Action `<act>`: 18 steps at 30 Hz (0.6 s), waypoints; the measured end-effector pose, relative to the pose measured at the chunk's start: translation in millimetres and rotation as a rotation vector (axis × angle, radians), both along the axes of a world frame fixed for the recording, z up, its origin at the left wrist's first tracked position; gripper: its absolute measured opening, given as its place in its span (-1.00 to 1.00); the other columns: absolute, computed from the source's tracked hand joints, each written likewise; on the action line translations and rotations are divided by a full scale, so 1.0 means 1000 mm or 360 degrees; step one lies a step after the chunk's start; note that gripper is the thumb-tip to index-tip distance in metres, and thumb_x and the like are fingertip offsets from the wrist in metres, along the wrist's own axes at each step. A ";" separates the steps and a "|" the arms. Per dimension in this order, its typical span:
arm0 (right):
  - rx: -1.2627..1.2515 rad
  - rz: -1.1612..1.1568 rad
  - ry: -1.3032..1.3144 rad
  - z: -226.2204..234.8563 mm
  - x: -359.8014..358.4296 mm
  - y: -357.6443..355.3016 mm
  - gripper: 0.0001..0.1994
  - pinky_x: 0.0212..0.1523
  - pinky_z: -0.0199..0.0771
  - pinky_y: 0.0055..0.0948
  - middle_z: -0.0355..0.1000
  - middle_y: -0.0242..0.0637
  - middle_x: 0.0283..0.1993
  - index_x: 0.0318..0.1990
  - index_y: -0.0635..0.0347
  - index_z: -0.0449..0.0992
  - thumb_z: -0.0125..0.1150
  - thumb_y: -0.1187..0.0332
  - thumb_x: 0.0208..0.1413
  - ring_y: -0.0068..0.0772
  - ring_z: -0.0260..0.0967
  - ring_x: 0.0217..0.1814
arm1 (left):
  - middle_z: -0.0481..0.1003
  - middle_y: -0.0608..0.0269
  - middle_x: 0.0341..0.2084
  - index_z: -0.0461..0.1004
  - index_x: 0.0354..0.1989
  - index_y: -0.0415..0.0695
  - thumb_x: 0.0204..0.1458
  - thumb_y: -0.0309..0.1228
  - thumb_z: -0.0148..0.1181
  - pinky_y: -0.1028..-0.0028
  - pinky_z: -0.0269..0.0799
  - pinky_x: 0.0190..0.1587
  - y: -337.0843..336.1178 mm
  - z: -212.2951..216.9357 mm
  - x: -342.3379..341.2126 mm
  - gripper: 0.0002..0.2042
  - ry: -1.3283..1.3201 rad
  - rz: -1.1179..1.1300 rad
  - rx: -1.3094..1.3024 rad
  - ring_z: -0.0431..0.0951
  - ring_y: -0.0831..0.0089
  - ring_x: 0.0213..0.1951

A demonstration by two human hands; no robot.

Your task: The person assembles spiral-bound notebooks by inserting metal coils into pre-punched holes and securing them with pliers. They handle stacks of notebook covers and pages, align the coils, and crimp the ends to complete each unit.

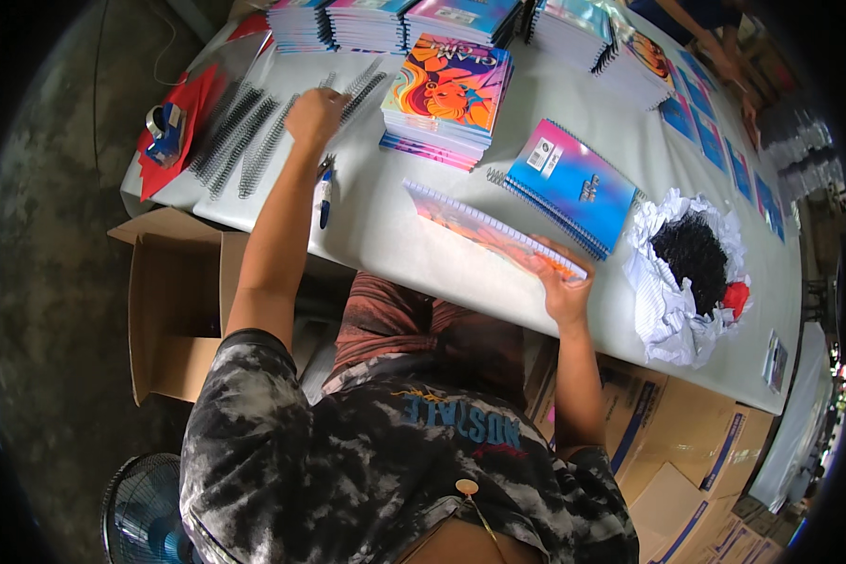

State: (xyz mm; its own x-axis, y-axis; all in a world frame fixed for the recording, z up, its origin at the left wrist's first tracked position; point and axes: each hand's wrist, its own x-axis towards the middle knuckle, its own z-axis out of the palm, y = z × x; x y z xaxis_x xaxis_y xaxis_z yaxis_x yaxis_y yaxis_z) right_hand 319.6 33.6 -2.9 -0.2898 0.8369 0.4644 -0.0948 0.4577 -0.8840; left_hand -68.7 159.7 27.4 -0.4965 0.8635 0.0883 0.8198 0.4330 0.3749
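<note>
My left hand (314,118) is over the rows of black spiral binding coils (254,141) at the far left of the table. Its fingers are curled down at the end of several coils, and what lies between them is hidden. In my right hand (564,287) is an unbound notebook (489,230) with an orange and pink cover, held tilted at its right end above the near table edge. A row of punched holes runs along its upper edge. Beyond it stands a stack of notebooks (446,89) with an orange illustrated cover. Blue-and-pink spiral notebooks (573,183) lie to its right.
A blue-and-white cutter (325,193) lies near the left forearm. A tape roll (164,132) rests on red sheets (197,89). Crumpled paper (658,310) holds black scraps at right. Notebook stacks (371,23) line the back. Another person's arm (714,42) reaches in far right.
</note>
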 end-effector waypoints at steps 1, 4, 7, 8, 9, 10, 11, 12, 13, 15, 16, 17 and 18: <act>-0.0023 -0.0021 0.0038 0.000 -0.002 -0.001 -0.69 -0.08 0.43 -0.49 0.48 -0.10 -0.12 -0.06 0.36 0.44 0.21 0.56 -0.02 -0.38 0.44 -0.12 | 0.51 0.08 -0.27 0.48 -0.15 -0.10 -0.07 -0.03 0.11 0.25 0.40 -0.19 -0.006 0.011 -0.007 -0.57 0.0007 -0.0019 0.0091 0.52 0.13 -0.23; -0.0216 -0.0032 0.0194 0.019 -0.012 0.001 -0.68 -0.07 0.36 -0.53 0.46 -0.26 -0.15 -0.08 0.39 0.44 0.23 0.54 -0.04 -0.53 0.37 -0.15 | 0.50 0.13 -0.37 0.44 -0.10 -0.14 -0.02 -0.16 0.05 0.38 0.40 -0.29 -0.016 0.029 -0.012 -0.62 -0.0377 -0.0239 0.0503 0.52 0.29 -0.35; -0.0224 -0.0077 0.0100 0.000 0.001 0.009 -0.71 -0.13 0.42 -0.56 0.49 -0.21 -0.19 -0.08 0.36 0.45 0.20 0.56 -0.01 -0.54 0.41 -0.21 | 0.35 0.30 -0.59 0.36 -0.08 -0.25 0.04 -0.28 -0.13 0.57 0.23 -0.45 -0.039 0.042 0.026 -0.64 -0.1146 -0.0829 0.0846 0.32 0.54 -0.54; -0.0148 -0.0127 0.0103 0.002 0.000 0.011 -0.73 -0.19 0.42 -0.61 0.48 -0.27 -0.22 -0.10 0.36 0.46 0.20 0.57 -0.01 -0.61 0.39 -0.26 | 0.23 0.38 -0.69 0.31 -0.07 -0.33 0.08 -0.31 -0.24 0.62 0.11 -0.52 -0.058 0.055 0.049 -0.63 -0.1121 -0.1041 0.0765 0.19 0.62 -0.62; -0.0156 -0.0129 0.0121 0.003 -0.002 0.013 -0.73 -0.20 0.42 -0.61 0.48 -0.28 -0.23 -0.10 0.36 0.47 0.20 0.57 -0.01 -0.61 0.39 -0.27 | 0.15 0.42 -0.69 0.32 -0.08 -0.31 0.05 -0.32 -0.27 0.64 -0.02 -0.54 -0.079 0.063 0.066 -0.62 -0.1270 -0.1035 0.0554 0.07 0.65 -0.63; -0.0162 -0.0124 0.0138 0.003 -0.005 0.014 -0.74 -0.21 0.42 -0.61 0.49 -0.28 -0.24 -0.11 0.36 0.47 0.20 0.57 -0.01 -0.61 0.39 -0.28 | 0.17 0.43 -0.65 0.34 -0.14 -0.27 0.04 -0.33 -0.24 0.64 0.00 -0.52 -0.093 0.062 0.071 -0.67 -0.1354 -0.1065 0.0308 0.06 0.66 -0.60; -0.0169 -0.0126 0.0151 0.004 -0.006 0.014 -0.74 -0.22 0.42 -0.62 0.49 -0.29 -0.24 -0.11 0.35 0.48 0.20 0.57 -0.01 -0.61 0.39 -0.29 | 0.19 0.43 -0.60 0.34 -0.22 -0.26 0.06 -0.33 -0.21 0.64 0.01 -0.50 -0.098 0.051 0.072 -0.72 -0.1282 -0.1236 0.0291 0.05 0.67 -0.58; -0.0214 -0.0106 0.0129 0.003 -0.004 0.014 -0.74 -0.21 0.42 -0.62 0.48 -0.31 -0.23 -0.11 0.34 0.48 0.21 0.57 -0.02 -0.62 0.39 -0.29 | 0.29 0.35 -0.53 0.36 -0.25 -0.25 0.09 -0.30 -0.20 0.56 0.13 -0.36 -0.102 0.046 0.074 -0.72 -0.1154 -0.1306 0.0246 0.18 0.58 -0.48; -0.0209 -0.0104 0.0142 0.002 -0.004 0.015 -0.74 -0.21 0.42 -0.62 0.49 -0.30 -0.23 -0.11 0.34 0.48 0.21 0.57 -0.02 -0.63 0.38 -0.28 | 0.39 0.28 -0.47 0.39 -0.28 -0.24 0.11 -0.28 -0.19 0.48 0.26 -0.23 -0.104 0.044 0.077 -0.72 -0.1022 -0.1377 0.0197 0.31 0.50 -0.39; -0.0199 -0.0102 0.0167 0.000 -0.004 0.016 -0.74 -0.20 0.42 -0.62 0.49 -0.29 -0.21 -0.11 0.34 0.48 0.22 0.57 -0.02 -0.63 0.38 -0.27 | 0.40 0.24 -0.47 0.38 -0.31 -0.25 0.15 -0.25 -0.15 0.46 0.27 -0.19 -0.104 0.045 0.079 -0.71 -0.1092 -0.1268 0.0065 0.33 0.46 -0.36; -0.0159 -0.0123 0.0126 0.000 -0.004 0.016 -0.74 -0.19 0.42 -0.62 0.49 -0.29 -0.21 -0.11 0.34 0.48 0.21 0.57 -0.02 -0.62 0.39 -0.26 | 0.41 0.22 -0.46 0.38 -0.32 -0.26 0.16 -0.24 -0.13 0.44 0.27 -0.18 -0.103 0.046 0.080 -0.70 -0.1122 -0.1214 0.0002 0.34 0.45 -0.34; -0.0120 -0.0145 0.0084 0.001 -0.004 0.016 -0.74 -0.19 0.42 -0.62 0.49 -0.28 -0.20 -0.11 0.34 0.48 0.21 0.57 -0.01 -0.62 0.39 -0.26 | 0.40 0.22 -0.47 0.37 -0.33 -0.25 0.17 -0.21 -0.12 0.45 0.27 -0.19 -0.102 0.043 0.079 -0.69 -0.1099 -0.1239 0.0045 0.34 0.45 -0.35; -0.0081 -0.0166 0.0041 0.001 -0.003 0.016 -0.74 -0.19 0.42 -0.62 0.49 -0.27 -0.19 -0.11 0.34 0.48 0.20 0.58 -0.01 -0.62 0.39 -0.26 | 0.39 0.23 -0.47 0.37 -0.34 -0.25 0.17 -0.18 -0.10 0.45 0.28 -0.20 -0.100 0.039 0.078 -0.67 -0.1077 -0.1264 0.0088 0.33 0.46 -0.36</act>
